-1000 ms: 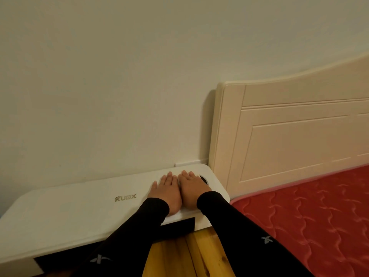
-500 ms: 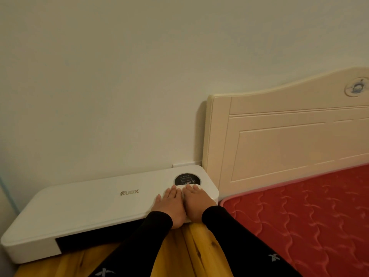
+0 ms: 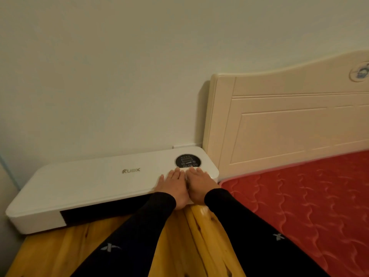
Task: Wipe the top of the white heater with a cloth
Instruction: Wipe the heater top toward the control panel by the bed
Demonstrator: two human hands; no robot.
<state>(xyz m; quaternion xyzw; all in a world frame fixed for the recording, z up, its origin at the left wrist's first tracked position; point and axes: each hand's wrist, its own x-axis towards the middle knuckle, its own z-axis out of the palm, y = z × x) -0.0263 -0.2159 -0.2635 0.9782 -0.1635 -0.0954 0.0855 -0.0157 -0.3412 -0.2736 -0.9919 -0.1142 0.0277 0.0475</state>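
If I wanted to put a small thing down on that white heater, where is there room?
The heater top is bare from its left end past the gold logo, up to the left hand. The right end is crowded: both hands lie flat side by side, right hand beside it, fingertips at the round black control panel. No cloth is clearly visible.

One heater (image 3: 89, 182), two hands — one headboard (image 3: 279, 124).

Read "KUBX" in gold letters on top of the white heater (image 3: 89, 182). Round black control panel (image 3: 188, 161) carried symbols too small to read. Grey X marks on both sleeves.
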